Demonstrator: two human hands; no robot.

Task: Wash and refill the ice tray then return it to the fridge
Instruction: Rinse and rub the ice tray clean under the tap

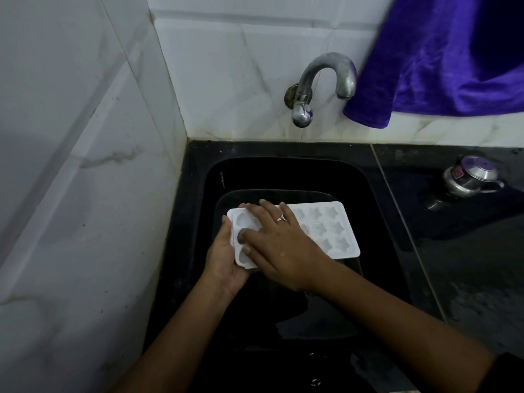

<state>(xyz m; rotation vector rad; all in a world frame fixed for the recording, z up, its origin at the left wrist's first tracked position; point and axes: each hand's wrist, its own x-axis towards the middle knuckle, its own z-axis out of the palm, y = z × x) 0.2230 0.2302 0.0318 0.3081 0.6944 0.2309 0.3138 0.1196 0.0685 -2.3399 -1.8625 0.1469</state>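
Mid-frame, over the sink [198, 194], my left hand [224, 256] grips the tray [326, 231] end. My right hand [278, 245] lies open, fingers [255, 236] straight, pressing the cups [337, 228]. I should rub every cup well.

ice tray [326, 231] in sink [377, 222], below tap [320, 86].

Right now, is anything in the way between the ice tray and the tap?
Nothing visible does. Only open air lies between the ice tray and the tap; the blue cloth hangs beside it.
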